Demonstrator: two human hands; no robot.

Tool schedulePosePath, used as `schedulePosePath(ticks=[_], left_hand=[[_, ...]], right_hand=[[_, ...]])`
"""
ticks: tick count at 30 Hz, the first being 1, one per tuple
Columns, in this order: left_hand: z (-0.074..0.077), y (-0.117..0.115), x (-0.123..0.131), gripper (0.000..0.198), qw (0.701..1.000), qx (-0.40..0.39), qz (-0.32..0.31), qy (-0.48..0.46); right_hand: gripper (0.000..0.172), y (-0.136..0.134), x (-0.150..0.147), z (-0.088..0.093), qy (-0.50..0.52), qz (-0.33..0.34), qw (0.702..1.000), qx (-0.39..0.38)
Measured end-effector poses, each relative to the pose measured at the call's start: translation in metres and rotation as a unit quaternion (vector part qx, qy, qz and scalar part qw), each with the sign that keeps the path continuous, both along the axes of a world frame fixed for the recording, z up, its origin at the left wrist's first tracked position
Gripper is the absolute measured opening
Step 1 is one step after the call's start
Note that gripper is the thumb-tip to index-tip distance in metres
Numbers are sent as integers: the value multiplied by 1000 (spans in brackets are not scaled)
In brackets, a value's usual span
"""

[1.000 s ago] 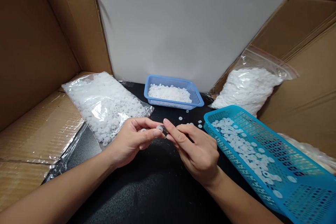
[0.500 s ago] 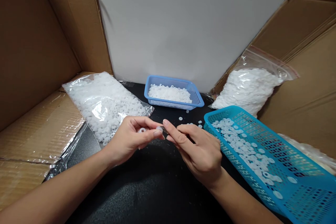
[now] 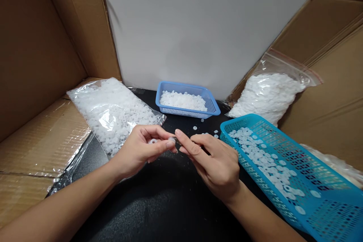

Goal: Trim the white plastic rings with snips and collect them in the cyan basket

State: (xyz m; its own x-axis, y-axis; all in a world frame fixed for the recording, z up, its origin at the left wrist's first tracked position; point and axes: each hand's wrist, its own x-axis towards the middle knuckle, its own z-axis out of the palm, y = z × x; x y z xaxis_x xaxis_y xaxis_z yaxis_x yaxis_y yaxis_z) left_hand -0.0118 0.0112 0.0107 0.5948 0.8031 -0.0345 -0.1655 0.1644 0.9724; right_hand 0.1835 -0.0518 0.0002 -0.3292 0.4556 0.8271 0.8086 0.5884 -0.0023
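Note:
Between thumb and forefinger, my left hand [image 3: 144, 147] pinches a small white plastic ring [image 3: 171, 140]. A second white ring [image 3: 153, 141] shows in the gap behind its thumb. My right hand [image 3: 217, 162] is closed around a thin, dark metal tool [image 3: 178, 141], its forefinger stretched along it; most of the tool is hidden by the fingers. The tool's tip is at the pinched ring, and I cannot tell whether it is inside it. Both hands are over the black tabletop [image 3: 159, 208], fingertips almost meeting.
A clear bag of white rings [image 3: 113, 117] lies at the left. Behind my hands stands a blue basket [image 3: 193, 113] of small white pieces. A teal basket [image 3: 255, 162] with white discs is at the right, near another white-filled bag [image 3: 263, 96]. Loose pieces [image 3: 195, 128] lie between. Cardboard [image 3: 337, 94] walls the sides.
Hardly anything differs. The pinched ring and the fingertips around it have shifted very slightly; both hands keep the same grip.

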Motion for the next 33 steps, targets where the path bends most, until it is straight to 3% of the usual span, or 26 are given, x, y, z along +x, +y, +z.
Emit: schedulePosePath(ticks=[10,33], left_hand=[[2,-1,0,26,999,-17,-17,-28],[0,1,-1,25,999,-1,-38,-9]], right_hand=[[30,0,0,1,-3,3,1000,-1],[27,1,3,5,-34,5,999,1]])
